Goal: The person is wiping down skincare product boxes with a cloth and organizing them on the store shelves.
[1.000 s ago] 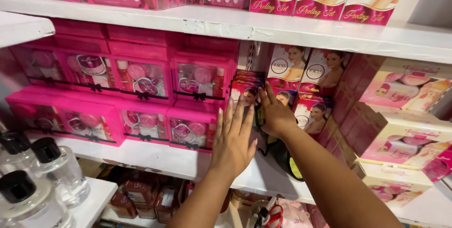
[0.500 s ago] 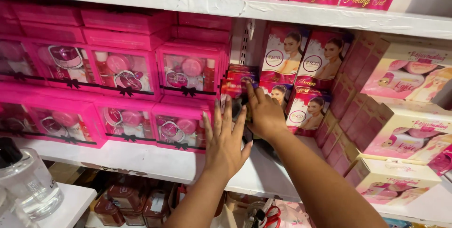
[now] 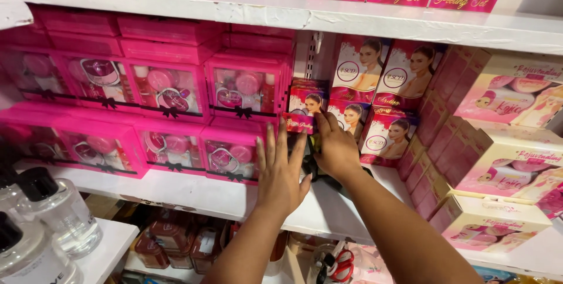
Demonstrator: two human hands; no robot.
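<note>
So right now I'm mid-shelf, tidying the small pink boxes in the centre of the frame. My right hand is cupped against the front of that little stack, fingers curled onto the lowest box, so I'd call that grip closed on the boxes rather than lifting anything. My left hand is flat and wide open, fingers spread, palm toward the gap just left of the stack, touching nothing I can be sure of.

The boxes sit on the white shelf, squeezed between the big pink gift sets to the left and the taller boxes with a portrait on the front to the right. There's something dark under my right hand, can't tell what.

My read: this is the squaring-up step, pushing the stack back into its slot. The next move probably calls for a gentle, even push, with the left palm steadying the side so the stack doesn't topple.
</note>
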